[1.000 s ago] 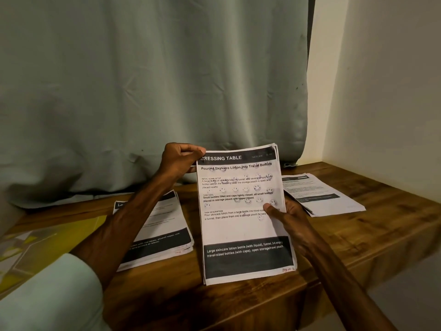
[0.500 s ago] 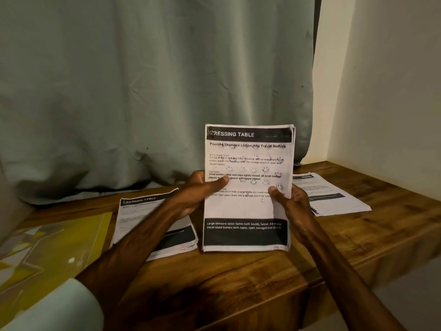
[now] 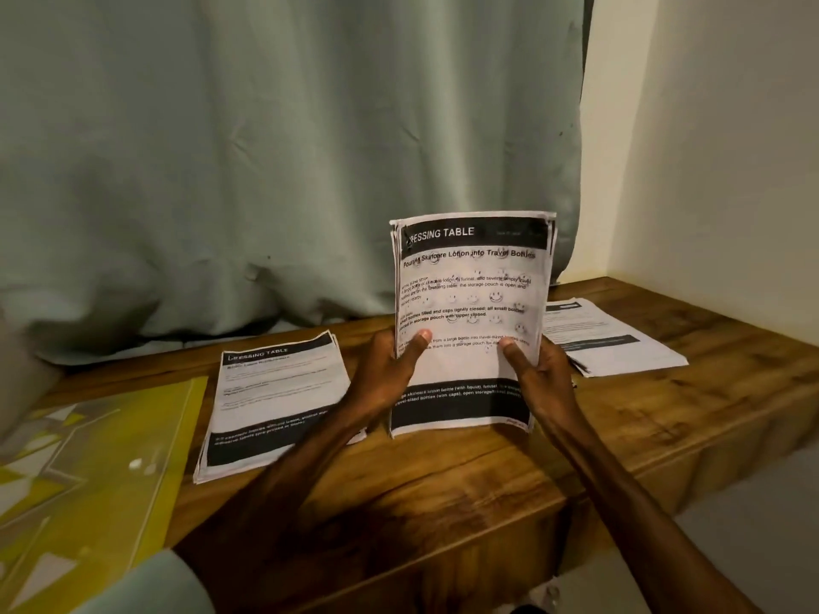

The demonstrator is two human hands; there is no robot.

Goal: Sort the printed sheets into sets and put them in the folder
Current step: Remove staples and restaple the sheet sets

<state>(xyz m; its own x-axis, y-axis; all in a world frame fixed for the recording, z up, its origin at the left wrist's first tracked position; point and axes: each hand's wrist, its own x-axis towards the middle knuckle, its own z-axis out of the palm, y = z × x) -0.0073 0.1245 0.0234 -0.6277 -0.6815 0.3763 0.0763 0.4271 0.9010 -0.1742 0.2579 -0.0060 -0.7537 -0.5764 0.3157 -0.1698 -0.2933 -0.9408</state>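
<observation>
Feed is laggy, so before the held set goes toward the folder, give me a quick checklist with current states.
1. Grip on held set: ok; left hand and right hand grip its sides, thumbs in front.
2. Edges squared: not ok; sheets stagger slightly at the top corners.
3. Access to folder: ok; it lies flat on the table, far left.
4. Folder open: cannot tell.
5. Other piles separate: ok; left pile and right pile lie flat either side of the set.
</observation>
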